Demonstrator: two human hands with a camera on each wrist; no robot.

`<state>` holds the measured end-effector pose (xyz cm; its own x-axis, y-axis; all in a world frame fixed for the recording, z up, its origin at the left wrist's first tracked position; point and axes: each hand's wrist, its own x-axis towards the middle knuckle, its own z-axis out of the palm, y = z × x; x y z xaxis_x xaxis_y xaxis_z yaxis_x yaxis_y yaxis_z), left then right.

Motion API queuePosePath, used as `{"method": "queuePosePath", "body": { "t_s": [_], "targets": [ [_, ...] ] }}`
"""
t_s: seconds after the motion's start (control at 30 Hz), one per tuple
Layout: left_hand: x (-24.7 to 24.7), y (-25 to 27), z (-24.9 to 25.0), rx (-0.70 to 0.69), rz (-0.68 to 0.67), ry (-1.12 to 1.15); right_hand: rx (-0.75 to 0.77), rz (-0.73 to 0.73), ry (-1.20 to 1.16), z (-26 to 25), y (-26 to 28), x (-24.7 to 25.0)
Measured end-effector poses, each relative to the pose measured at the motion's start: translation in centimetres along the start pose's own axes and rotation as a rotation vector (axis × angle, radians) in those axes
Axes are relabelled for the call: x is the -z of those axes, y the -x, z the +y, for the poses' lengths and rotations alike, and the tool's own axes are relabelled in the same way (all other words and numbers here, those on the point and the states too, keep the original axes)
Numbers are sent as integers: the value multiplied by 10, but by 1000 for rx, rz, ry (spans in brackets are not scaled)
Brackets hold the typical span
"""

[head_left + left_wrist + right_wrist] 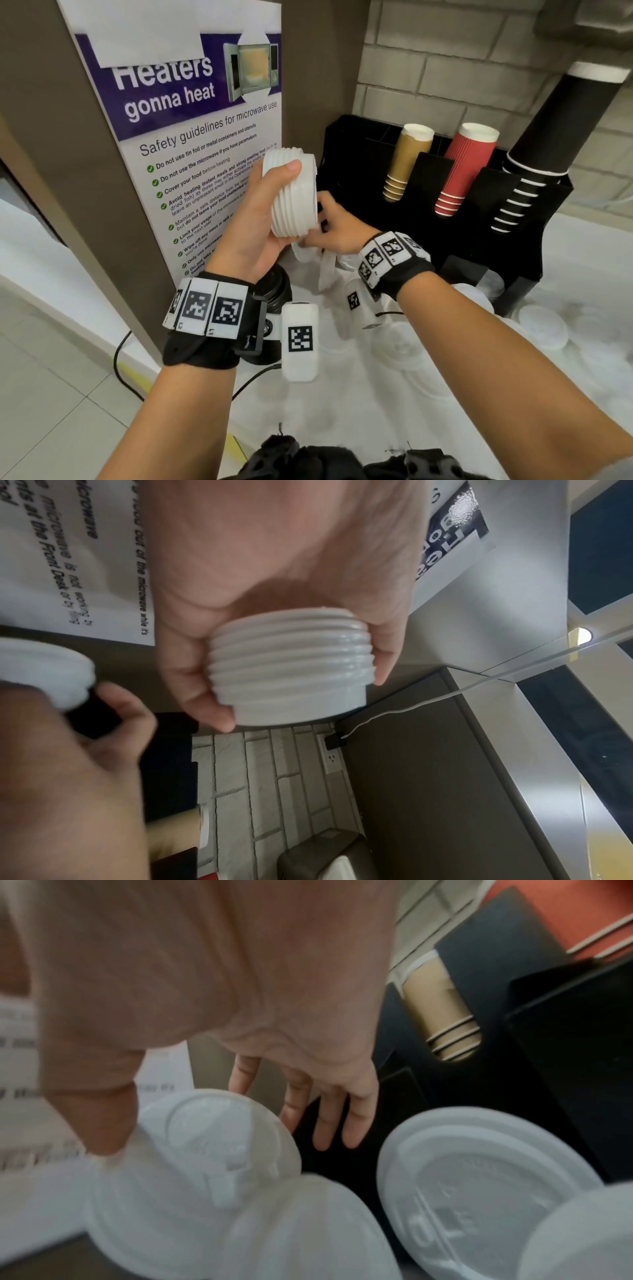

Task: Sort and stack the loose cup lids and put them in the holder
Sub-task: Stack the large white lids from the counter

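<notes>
My left hand (263, 210) is raised in front of the poster and grips a stack of several white cup lids (293, 192) lying on its side, thumb on top. In the left wrist view the same stack (291, 669) sits between thumb and curled fingers (202, 685). My right hand (335, 222) reaches in just below the stack, in front of the black holder (356, 154). In the blurred right wrist view its thumb and forefinger pinch a single tilted white lid (219, 1145); the other fingers (352, 1123) are straight.
The holder carries gold cups (406, 161), red cups (466, 168) and a tall stack of black cups (537, 154). Loose white lids (543, 325) lie on the white counter to the right and beside my right hand (479, 1191). The microwave poster (205, 137) stands left.
</notes>
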<state>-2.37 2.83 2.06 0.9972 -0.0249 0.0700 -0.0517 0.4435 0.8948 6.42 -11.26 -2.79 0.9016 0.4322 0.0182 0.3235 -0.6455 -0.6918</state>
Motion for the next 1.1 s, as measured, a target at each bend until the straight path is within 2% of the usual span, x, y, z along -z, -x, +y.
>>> {"method": "queuePosePath", "body": {
  "t_s": [0.17, 0.27, 0.37, 0.5, 0.63, 1.1],
  "targets": [
    [-3, 1, -3, -1, -9, 15, 5, 239, -571, 3, 36, 25],
    [-9, 3, -12, 19, -16, 37, 94, 273, -835, 10, 66, 31],
    [-14, 6, -26, 68, -45, 19, 142, 282, -936, 17, 93, 29],
    [-20, 9, -41, 107, -86, -34, 117, 360, -842, 16, 113, 23],
    [-24, 12, -51, 127, -145, -75, 143, 335, -740, 11, 121, 20],
    [-30, 14, -56, 149, -173, -66, 177, 320, -645, -1, 129, 18]
  ]
}}
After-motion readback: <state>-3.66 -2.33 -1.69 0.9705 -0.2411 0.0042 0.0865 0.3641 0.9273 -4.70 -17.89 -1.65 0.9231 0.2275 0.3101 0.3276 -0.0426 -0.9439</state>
